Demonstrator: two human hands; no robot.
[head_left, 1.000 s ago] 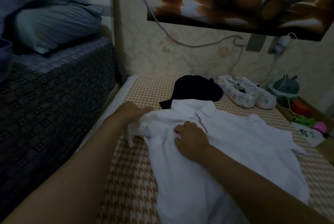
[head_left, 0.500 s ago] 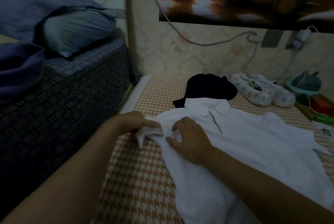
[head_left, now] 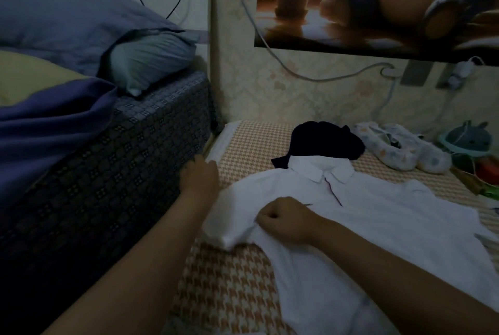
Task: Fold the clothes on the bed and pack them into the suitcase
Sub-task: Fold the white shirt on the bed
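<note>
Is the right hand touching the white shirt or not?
Touching. The head view shows the right hand resting on top of the white shirt, curled fingers pinching the fabric, which bunches beneath them with no gap.

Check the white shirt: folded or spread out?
Spread out. The white shirt lies front up on the checked mat, collar and placket showing, body unfolded; only the sleeve beside the right hand is bunched.

Person's body in view: two forearms plus left hand (head_left: pixel 199 176) and right hand (head_left: pixel 283 220). Both arms bare from wrist to the frame edge; hands bare too. Dim light, finer detail unreadable.
</note>
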